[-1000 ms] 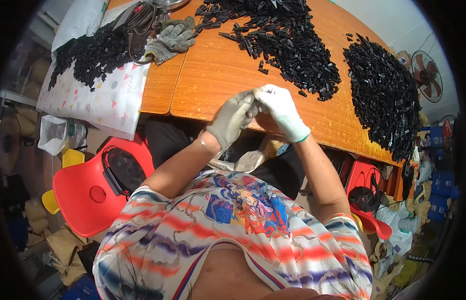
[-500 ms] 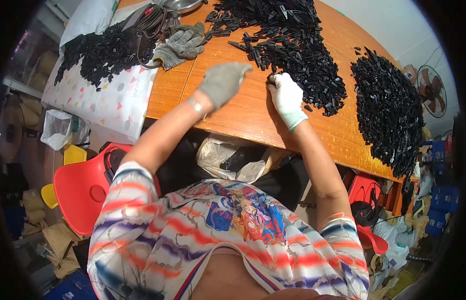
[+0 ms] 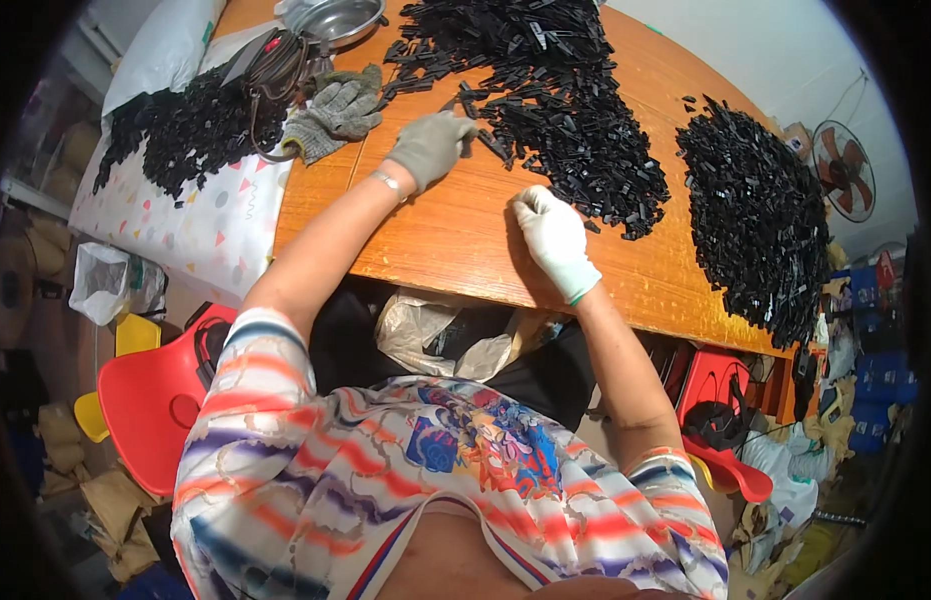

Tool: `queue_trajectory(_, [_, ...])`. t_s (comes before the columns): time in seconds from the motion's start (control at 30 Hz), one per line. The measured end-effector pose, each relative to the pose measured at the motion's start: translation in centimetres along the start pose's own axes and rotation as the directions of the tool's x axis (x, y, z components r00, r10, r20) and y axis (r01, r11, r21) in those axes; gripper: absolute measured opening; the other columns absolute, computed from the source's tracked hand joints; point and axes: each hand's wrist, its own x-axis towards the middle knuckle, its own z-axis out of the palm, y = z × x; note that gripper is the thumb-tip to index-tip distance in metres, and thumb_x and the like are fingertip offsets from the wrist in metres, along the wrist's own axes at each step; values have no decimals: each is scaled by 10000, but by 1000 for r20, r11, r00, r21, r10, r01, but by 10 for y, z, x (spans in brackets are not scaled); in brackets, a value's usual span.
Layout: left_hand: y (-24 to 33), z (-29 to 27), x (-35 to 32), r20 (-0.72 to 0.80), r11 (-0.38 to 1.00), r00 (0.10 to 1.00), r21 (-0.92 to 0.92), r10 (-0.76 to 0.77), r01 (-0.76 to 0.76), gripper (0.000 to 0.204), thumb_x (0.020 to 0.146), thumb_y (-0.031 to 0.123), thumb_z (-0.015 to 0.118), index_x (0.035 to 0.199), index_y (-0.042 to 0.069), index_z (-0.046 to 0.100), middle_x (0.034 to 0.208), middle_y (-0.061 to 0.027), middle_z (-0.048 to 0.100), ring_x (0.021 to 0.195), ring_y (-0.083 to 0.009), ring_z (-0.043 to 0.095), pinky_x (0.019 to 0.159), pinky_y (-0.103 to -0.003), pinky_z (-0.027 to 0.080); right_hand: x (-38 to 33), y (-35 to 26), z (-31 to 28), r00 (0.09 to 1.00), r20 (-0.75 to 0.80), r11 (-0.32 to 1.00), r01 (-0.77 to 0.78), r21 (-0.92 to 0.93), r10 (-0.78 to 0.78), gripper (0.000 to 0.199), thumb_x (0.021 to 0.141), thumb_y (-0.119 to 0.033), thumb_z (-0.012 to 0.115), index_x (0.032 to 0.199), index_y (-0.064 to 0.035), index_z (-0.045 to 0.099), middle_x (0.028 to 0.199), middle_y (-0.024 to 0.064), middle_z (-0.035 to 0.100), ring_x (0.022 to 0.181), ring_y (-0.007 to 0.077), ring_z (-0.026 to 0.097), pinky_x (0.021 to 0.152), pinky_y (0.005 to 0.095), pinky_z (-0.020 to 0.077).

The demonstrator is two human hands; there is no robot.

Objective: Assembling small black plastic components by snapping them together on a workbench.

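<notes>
My left hand (image 3: 431, 150), in a grey glove, is over the wooden table at the left edge of a pile of black plastic pieces (image 3: 595, 150). Its fingers are bent together beside a few loose pieces; whatever they pinch is hidden. Lower and to the right, my right hand (image 3: 553, 238) wears a white glove with a pale green cuff. That hand is closed, thumb against curled fingers, just in front of the pile. I cannot make out anything in its grip. The pieces are small, narrow and clip-like.
The wooden table (image 3: 425, 245) holds another black heap (image 3: 753, 220) at right. At left, a third heap (image 3: 185, 145) lies on a patterned cloth (image 3: 225, 205), near spare grey gloves (image 3: 335, 115), a brown-strapped bag (image 3: 270, 65) and a metal bowl (image 3: 335, 20). An open plastic bag (image 3: 410, 330) hangs below the table's edge.
My right hand has drawn back from the pile's edge, toward me. My left hand, blurred before, is now steadier and beside the loose pieces at the pile's left. The view has shifted slightly.
</notes>
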Motion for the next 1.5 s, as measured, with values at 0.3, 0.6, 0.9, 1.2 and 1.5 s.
queue_trajectory(0.3, [10, 2, -34, 10, 926, 982, -331, -189, 181, 148, 856, 100, 609, 985, 28, 614, 976, -116, 633, 830, -245, 619, 749, -351, 498, -28, -37, -24, 895, 440, 581, -398, 710, 76, 133, 834, -60, 579, 902, 40, 634, 844, 52, 617, 731, 102, 533, 666, 237, 453])
queue_trajectory(0.6, [59, -1, -88, 304, -105, 923, -952, -235, 287, 298, 925, 170, 595, 1180, 23, 547, 804, -12, 616, 637, -56, 541, 537, -184, 422, -19, -35, -23, 966, 244, 628, -239, 741, 80, 246, 842, -70, 624, 1044, 70, 609, 899, 89, 646, 771, 125, 593, 693, 250, 493])
queue_trajectory(0.9, [86, -9, -94, 211, -52, 904, -977, -372, 207, 268, 889, 122, 639, 1128, 30, 563, 863, 6, 631, 653, -28, 517, 547, -164, 407, -24, -41, -10, 980, 167, 606, -200, 770, 111, 186, 880, -136, 610, 957, 34, 606, 822, 55, 632, 663, 122, 585, 609, 259, 509])
queue_trajectory(1.2, [89, 2, -99, 276, -45, 856, -957, -438, 285, 240, 879, 91, 622, 1097, 19, 553, 814, 3, 604, 627, -43, 520, 527, -179, 394, -26, -44, -5, 936, 288, 728, -341, 595, 202, 226, 879, -194, 580, 921, 23, 627, 862, 134, 667, 723, 171, 640, 640, 301, 522])
queue_trajectory(1.5, [83, 3, -100, 398, -239, 824, -915, -404, 324, 174, 870, 103, 640, 1034, 83, 585, 788, 34, 568, 610, -36, 498, 514, -169, 377, -42, -43, 16, 905, -193, 925, 375, -58, -379, 312, 825, -28, 652, 1132, -86, 645, 983, 120, 644, 894, 272, 645, 774, 324, 511])
